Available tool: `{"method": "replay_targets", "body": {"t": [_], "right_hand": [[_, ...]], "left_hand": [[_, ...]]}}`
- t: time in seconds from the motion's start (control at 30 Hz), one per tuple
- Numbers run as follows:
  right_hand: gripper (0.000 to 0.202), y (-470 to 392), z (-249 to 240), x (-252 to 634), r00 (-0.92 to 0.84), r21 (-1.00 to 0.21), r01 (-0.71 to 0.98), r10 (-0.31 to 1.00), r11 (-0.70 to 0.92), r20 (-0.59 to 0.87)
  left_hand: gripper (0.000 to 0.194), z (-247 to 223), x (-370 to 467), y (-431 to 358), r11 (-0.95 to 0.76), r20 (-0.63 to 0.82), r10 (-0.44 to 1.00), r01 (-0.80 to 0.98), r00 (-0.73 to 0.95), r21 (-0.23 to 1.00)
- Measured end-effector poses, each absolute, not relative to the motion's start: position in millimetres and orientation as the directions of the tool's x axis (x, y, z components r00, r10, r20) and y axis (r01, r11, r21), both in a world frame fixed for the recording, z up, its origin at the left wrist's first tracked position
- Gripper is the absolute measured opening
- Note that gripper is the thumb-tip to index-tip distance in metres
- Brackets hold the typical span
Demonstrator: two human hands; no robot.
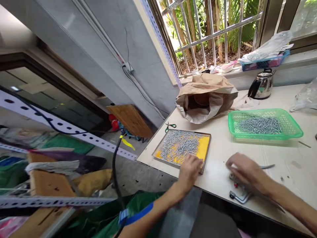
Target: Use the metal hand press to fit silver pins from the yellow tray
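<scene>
My left hand [190, 172] is at the near right corner of a shallow tray [208, 153], its fingers curled down over the small metal pieces there. Whatever is between those fingertips is hidden. Many small silvery pins or screws [180, 145] lie scattered on the tray's yellow bottom. To the right, my right hand [244, 168] is smeared by motion above a metal clamp-like tool [241, 197] with a red part. Its fingers bend downward, and I cannot make out whether they touch the tool. A curved metal piece [268, 166] shows beyond this hand.
A green basket [267, 136] of similar metal pieces stands behind my right hand. Green-handled scissors [170, 126] lie beyond the tray. An open paper bag [215, 99] and a steel kettle [264, 85] stand near the window. A black cable [114, 168] hangs at left.
</scene>
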State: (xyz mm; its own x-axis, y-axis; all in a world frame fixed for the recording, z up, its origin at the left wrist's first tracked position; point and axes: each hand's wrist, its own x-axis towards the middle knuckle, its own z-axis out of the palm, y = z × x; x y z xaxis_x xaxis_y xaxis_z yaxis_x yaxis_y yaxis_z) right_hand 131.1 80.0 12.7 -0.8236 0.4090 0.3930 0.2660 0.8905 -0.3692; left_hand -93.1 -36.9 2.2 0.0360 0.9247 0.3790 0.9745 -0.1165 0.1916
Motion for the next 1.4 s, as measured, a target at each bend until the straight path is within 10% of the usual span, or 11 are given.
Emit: {"method": "replay_targets", "body": {"t": [0.17, 0.33, 0.5, 0.67, 1.0, 1.4], "right_hand": [[0.028, 129.2, 78.3, 150.5, -0.549, -0.165, 0.644, 0.602, 0.747, 0.580], [0.033, 102.6, 60.5, 177.4, -0.641, -0.261, 0.574, 0.624, 0.776, 0.446], [0.025, 37.9, 4.3, 202.3, -0.771, -0.327, 0.536, 0.609, 0.778, 0.185], [0.022, 17.0, -18.2, 208.3, -0.744, -0.264, 0.612, 0.656, 0.745, 0.126], [0.031, -0.6, -21.9, 205.4, -0.738, -0.136, 0.577, 0.585, 0.806, 0.337], [0.029, 5.1, -27.1, 200.6, -0.762, -0.163, 0.579, 0.601, 0.799, 0.242]], "left_hand": [[0.021, -5.9, -135.3, -2.0, -0.036, 0.066, 0.997, 0.999, 0.037, -0.025], [0.020, -5.8, -137.5, 3.2, -0.120, -0.052, 0.992, 0.992, 0.118, -0.038], [0.013, 10.1, -115.1, -9.5, -0.005, 0.069, 0.997, 0.895, -0.028, 0.445], [0.022, 6.9, -54.2, -20.5, 0.375, -0.357, 0.926, 0.403, -0.122, 0.835], [0.029, -12.0, -10.3, -27.7, 0.487, -0.479, 0.872, 0.257, -0.098, 0.835], [0.013, 0.8, -5.6, -14.5, 0.635, -0.691, 0.723, 0.393, 0.000, 0.665]]}}
